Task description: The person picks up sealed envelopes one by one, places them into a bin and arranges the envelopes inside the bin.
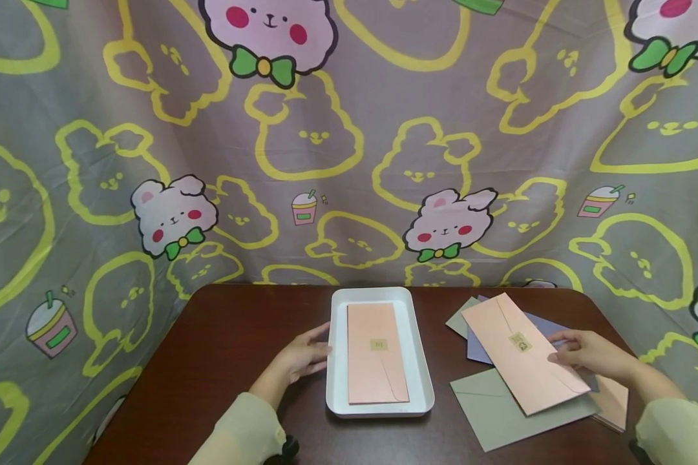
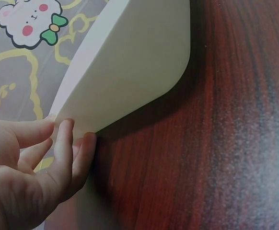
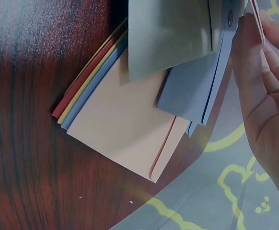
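A white tray (image 1: 423, 387) stands mid-table in the head view, with a pink envelope (image 1: 372, 371) lying flat inside and bearing a small gold label. My left hand (image 1: 304, 355) rests its spread fingers against the tray's left side; the left wrist view shows the fingertips (image 2: 87, 141) right at the outer wall. On the right, my right hand (image 1: 590, 354) pinches another pink envelope (image 1: 514, 371) by its right edge, tilted above other envelopes. Its gold sticker (image 1: 520, 341) faces up. In the right wrist view this envelope (image 3: 256, 19) shows only as a thin edge.
Under the held envelope lie a grey-green envelope (image 1: 483, 403) and bluish-purple envelopes (image 1: 478, 347). The right wrist view shows a stack with a light pink envelope (image 3: 115, 120) over blue, yellow and red ones. A patterned cloth (image 1: 349, 161) hangs behind the dark wooden table (image 1: 238, 336).
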`<state>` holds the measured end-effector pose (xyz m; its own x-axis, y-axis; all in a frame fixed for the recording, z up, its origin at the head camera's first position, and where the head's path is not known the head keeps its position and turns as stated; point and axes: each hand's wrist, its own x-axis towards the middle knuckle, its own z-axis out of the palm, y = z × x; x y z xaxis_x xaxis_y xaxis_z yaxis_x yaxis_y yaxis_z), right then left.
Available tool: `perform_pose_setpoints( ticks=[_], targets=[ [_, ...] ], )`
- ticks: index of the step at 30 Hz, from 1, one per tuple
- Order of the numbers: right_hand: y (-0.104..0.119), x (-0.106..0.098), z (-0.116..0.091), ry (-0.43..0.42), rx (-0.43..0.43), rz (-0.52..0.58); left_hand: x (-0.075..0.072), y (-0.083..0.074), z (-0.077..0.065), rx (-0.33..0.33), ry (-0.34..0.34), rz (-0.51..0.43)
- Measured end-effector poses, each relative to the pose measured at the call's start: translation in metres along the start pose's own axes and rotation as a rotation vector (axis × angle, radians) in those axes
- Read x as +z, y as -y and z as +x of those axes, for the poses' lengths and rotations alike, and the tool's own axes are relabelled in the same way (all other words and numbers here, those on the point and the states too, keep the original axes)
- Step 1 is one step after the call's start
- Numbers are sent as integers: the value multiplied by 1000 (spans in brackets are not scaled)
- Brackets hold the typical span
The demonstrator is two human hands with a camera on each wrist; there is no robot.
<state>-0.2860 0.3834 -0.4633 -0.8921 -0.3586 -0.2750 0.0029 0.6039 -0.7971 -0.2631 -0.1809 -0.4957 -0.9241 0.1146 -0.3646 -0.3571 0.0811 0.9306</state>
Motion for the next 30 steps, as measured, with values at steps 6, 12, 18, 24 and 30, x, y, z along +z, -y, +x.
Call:
perform_pose_setpoints(
  ticks=[6, 12, 18, 24, 30],
  targets=[
    [1, 9, -2, 51, -71, 102, 0, 0, -1, 4, 6, -8],
    [4, 21, -3, 77, -156, 148, 0, 0, -2, 4, -6, -5],
    [12, 27, -4, 52, -95, 119, 0, -1, -3, 3, -6, 0],
    [20, 28, -7, 49, -74, 108, 0, -1, -2, 5, -8, 0],
    [25, 29, -8, 35, -66, 86, 0, 0, -2, 6, -3, -4]
  ],
)
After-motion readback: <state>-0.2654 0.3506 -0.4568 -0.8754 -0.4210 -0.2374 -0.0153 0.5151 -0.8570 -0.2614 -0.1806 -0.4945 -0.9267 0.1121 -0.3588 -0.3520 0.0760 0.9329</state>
